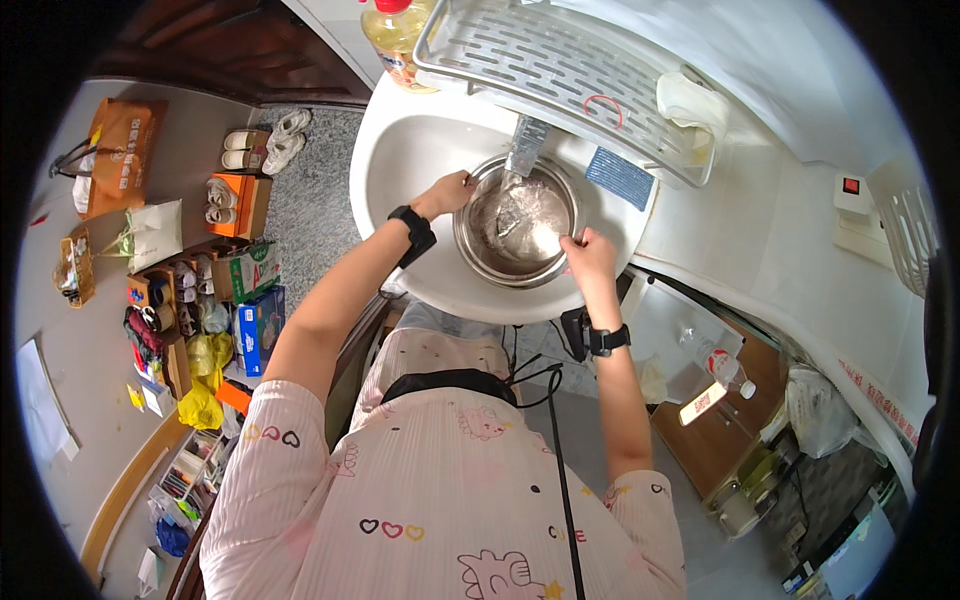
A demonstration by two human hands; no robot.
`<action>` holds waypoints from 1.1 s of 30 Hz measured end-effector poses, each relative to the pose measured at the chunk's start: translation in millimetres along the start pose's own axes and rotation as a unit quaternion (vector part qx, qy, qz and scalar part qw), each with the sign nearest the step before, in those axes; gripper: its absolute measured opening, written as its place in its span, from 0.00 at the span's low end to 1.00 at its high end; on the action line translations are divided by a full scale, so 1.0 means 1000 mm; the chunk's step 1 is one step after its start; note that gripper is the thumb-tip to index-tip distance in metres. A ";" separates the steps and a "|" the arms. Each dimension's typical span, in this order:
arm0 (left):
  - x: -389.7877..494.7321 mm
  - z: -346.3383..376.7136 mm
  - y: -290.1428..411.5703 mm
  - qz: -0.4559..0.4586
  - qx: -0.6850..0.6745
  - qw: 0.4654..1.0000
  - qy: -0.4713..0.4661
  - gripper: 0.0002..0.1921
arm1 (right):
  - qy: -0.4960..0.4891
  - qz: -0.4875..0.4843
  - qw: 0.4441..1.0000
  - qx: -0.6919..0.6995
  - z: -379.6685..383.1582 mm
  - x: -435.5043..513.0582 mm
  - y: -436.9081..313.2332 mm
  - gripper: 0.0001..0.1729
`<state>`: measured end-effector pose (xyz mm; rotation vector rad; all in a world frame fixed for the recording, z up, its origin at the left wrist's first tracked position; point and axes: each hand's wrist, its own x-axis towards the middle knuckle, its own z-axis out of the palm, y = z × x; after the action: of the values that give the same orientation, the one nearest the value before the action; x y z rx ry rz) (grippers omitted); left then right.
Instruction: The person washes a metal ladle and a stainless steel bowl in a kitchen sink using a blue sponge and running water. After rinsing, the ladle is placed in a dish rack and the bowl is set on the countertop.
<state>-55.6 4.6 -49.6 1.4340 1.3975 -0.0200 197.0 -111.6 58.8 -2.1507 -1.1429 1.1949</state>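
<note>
A round stainless steel pot (491,264) sits in the white washbasin (409,161), below the metal faucet (528,142). Water (517,214) streams from the spout into it, and the surface inside is rippled. My left hand (448,192) grips the pot's rim at its upper left. At the lower right, the fingers of my right hand (591,256) pinch the rim on the other side. Both wrists carry black straps. What lies under the pot is hidden.
Behind the faucet stands a grey slotted drying rack (540,64), with a white cloth-like item (690,101) at its right end. A blue ribbed sponge (619,178) lies on the basin's right ledge. A bottle of yellow liquid (397,45) stands at the back left.
</note>
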 end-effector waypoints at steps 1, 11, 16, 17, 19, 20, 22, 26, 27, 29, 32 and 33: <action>-0.001 0.009 0.000 -0.020 -0.008 1.000 -0.001 0.20 | 0.014 -0.010 0.999 -0.036 -0.002 -0.007 -0.002 0.17; 0.022 0.043 0.027 0.132 -0.034 0.990 -0.026 0.17 | -0.017 -0.033 0.998 0.052 -0.029 -0.059 -0.022 0.17; 0.021 0.038 0.037 0.117 0.010 0.993 -0.003 0.18 | 0.014 -0.118 0.992 0.047 -0.013 -0.064 -0.011 0.16; 0.018 0.036 0.037 0.116 -0.028 0.993 0.007 0.17 | 0.022 -0.132 0.990 0.044 -0.009 -0.063 -0.007 0.16; 0.009 0.033 0.037 0.122 -0.114 0.985 0.034 0.17 | 0.034 -0.127 0.990 0.060 -0.004 -0.060 -0.001 0.17; 0.007 0.030 0.037 0.114 -0.088 0.989 0.020 0.18 | 0.039 -0.124 0.989 0.068 -0.002 -0.059 0.000 0.17; 0.003 0.024 0.031 0.116 -0.052 0.992 0.007 0.18 | 0.048 -0.094 0.991 0.081 0.002 -0.057 0.001 0.19; -0.011 0.036 0.011 -0.030 -0.263 0.937 -0.226 0.15 | 0.058 -0.080 0.982 0.162 0.007 -0.059 -0.003 0.19; -0.010 0.040 0.009 -0.048 -0.254 0.925 -0.280 0.15 | 0.067 -0.084 0.981 0.164 0.008 -0.059 -0.002 0.19; -0.013 0.052 0.006 -0.099 -0.210 0.898 -0.374 0.14 | 0.082 -0.101 0.980 0.148 0.010 -0.059 0.001 0.18; -0.010 0.056 0.007 -0.031 -0.199 0.928 -0.312 0.13 | 0.092 -0.135 0.981 0.108 0.009 -0.060 0.010 0.16; -0.007 0.056 0.010 -0.019 -0.161 0.949 -0.270 0.13 | 0.091 -0.143 0.980 0.103 0.009 -0.062 0.012 0.15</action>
<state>-15.5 -34.3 -61.7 1.0246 0.9234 -0.1870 177.4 -169.2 76.2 -1.8265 -1.1462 0.9247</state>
